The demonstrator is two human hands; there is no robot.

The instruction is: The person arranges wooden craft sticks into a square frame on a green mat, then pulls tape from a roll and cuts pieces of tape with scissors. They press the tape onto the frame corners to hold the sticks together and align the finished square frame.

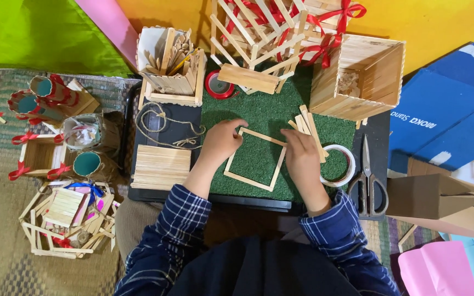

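Observation:
A square frame of wooden craft sticks (254,182) lies on the green turf mat (259,109). My left hand (220,141) presses its fingertips on the frame's upper left corner. My right hand (302,156) rests on the frame's right side stick, fingers bent down onto it. A small bunch of loose sticks (309,127) lies just above my right hand.
A roll of tape (338,164) and scissors (370,183) lie to the right. A flat stick panel (161,166) and twine (165,127) lie to the left. Stick boxes (360,77), a stick holder (172,68) and a red tape roll (219,85) stand behind. Ribbon-trimmed crafts (56,159) crowd the far left.

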